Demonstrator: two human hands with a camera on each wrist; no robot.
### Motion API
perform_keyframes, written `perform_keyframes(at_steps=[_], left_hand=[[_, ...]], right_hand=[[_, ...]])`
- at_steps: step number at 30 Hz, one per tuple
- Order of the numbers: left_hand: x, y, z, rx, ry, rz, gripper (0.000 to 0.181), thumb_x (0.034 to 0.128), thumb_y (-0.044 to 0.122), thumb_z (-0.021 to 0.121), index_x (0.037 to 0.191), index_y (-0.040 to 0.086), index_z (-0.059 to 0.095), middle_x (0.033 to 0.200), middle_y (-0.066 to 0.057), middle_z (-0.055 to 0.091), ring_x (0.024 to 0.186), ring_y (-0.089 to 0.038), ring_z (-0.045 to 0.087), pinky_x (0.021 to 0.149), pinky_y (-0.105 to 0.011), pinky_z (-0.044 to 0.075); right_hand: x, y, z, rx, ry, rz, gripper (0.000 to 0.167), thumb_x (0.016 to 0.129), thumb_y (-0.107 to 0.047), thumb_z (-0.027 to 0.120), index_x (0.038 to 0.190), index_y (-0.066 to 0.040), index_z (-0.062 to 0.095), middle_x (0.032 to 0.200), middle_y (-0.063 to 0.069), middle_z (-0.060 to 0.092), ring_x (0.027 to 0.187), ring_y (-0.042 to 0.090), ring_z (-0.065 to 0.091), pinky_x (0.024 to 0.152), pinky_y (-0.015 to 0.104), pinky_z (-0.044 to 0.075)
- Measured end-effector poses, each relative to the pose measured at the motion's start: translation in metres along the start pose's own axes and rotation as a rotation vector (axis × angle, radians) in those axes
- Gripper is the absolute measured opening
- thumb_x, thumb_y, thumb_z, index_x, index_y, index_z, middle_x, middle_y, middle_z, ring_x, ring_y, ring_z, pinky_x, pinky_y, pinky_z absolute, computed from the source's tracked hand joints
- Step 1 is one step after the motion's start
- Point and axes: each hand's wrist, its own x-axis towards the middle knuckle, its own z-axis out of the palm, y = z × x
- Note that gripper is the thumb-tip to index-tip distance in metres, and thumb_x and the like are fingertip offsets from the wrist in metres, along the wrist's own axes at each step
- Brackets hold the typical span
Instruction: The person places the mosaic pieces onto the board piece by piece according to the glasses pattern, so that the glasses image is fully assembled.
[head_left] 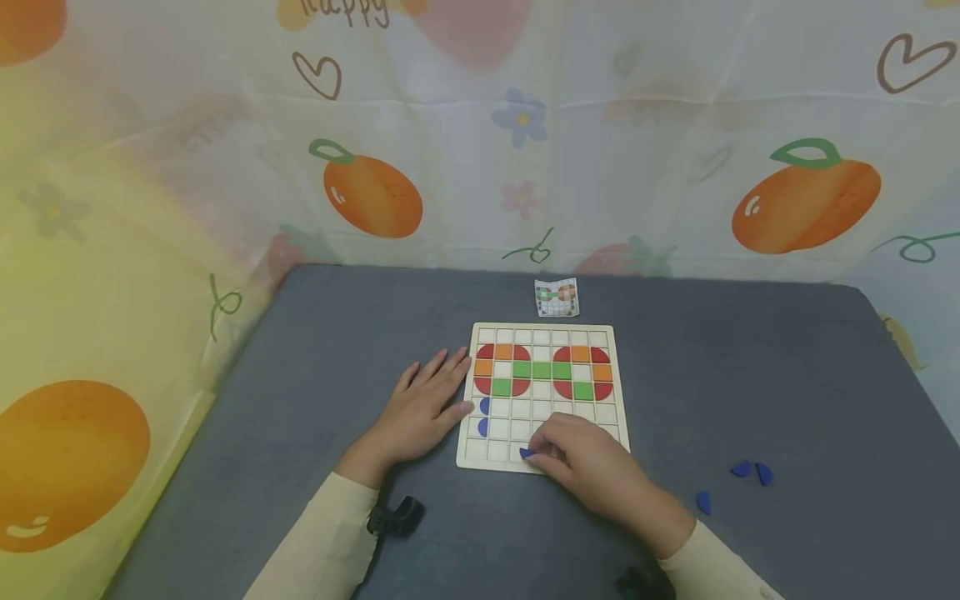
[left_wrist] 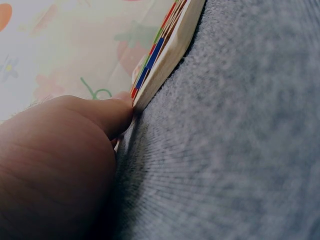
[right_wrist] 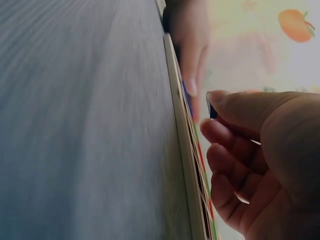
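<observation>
A pale wooden grid board [head_left: 498, 451] lies on the grey table, bearing red, orange and green pieces in its upper rows. Two blue half-round pieces [head_left: 483, 427] sit in its left column. My right hand [head_left: 592, 462] pinches another blue half-round piece [head_left: 527, 453] between thumb and fingertips, over the board's lower rows; the right wrist view shows this piece [right_wrist: 212, 106] held off the board. My left hand [head_left: 420, 414] lies with fingers extended along the board's left edge. In the left wrist view its thumb [left_wrist: 117, 112] touches the board's edge.
Several loose pieces lie right of the board: three blue half-rounds, one of them [head_left: 703, 502] nearer the front. A small printed pattern card [head_left: 557, 297] lies behind the board. A fruit-patterned cloth [head_left: 615, 200] hangs at the table's back edge.
</observation>
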Motion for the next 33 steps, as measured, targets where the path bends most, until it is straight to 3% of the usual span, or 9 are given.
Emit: perform_keyframes(at_steps=[7,14,25,33], left_hand=[[0.0,-0.001,0.0,0.011,-0.003,-0.005,0.075,0.1137,0.048,0.055,0.174,0.014,0.027,0.179,0.0,0.021,0.165,-0.028,0.012,0.128,-0.062,0.004],[0.0,-0.002,0.001,0.014,-0.005,-0.008,0.073,0.1142,0.048,0.053,0.175,0.015,0.027,0.179,0.002,0.02,0.165,-0.026,0.012,0.128,-0.061,0.004],[0.001,-0.003,0.002,-0.002,0.007,-0.002,0.074,0.1137,0.049,0.053,0.174,0.014,0.029,0.179,0.0,0.023,0.165,-0.027,0.013,0.128,-0.061,0.004],[0.0,-0.007,0.006,-0.018,0.029,0.016,0.074,0.1144,0.053,0.049,0.174,0.014,0.03,0.179,0.0,0.024,0.165,-0.028,0.014,0.127,-0.062,0.004]], right_hand=[[0.018,-0.015,0.019,-0.044,0.005,-0.041,0.009,0.099,-0.02,0.084,0.097,-0.018,0.075,0.088,-0.014,0.061,0.079,0.007,0.056,0.076,0.035,0.055],[0.029,-0.024,0.033,-0.121,0.016,-0.003,0.01,0.097,-0.02,0.086,0.098,-0.016,0.076,0.085,-0.01,0.06,0.078,0.009,0.058,0.073,0.034,0.055],[0.031,-0.026,0.032,-0.14,0.025,0.017,0.013,0.096,-0.019,0.087,0.101,-0.015,0.076,0.083,-0.01,0.055,0.074,0.008,0.053,0.068,0.031,0.051],[0.032,-0.025,0.035,-0.143,0.034,-0.003,0.01,0.097,-0.018,0.085,0.1,-0.017,0.076,0.089,-0.009,0.064,0.079,0.009,0.057,0.074,0.035,0.055]])
